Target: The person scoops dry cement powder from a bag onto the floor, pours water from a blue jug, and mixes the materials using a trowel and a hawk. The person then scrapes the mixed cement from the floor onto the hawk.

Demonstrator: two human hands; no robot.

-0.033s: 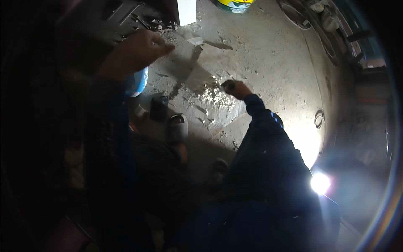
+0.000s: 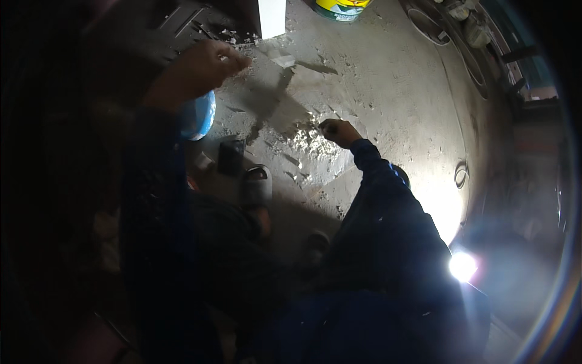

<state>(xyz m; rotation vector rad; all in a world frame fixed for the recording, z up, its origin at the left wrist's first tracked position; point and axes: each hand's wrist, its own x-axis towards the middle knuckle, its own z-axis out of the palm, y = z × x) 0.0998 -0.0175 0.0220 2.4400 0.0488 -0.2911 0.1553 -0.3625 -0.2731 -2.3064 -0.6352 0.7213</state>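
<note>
White crumbs (image 2: 313,144) — long axis unclear — lie beside the left-pointing right hand (image 2: 341,131).

We locate one short line of pale capital lettering (image 2: 347,17) on the green lower band of the yellow-and-green bucket (image 2: 339,5). We find this bucket well ahead of the right hand (image 2: 341,131) and ahead and rightward of the left hand (image 2: 209,65).
</note>
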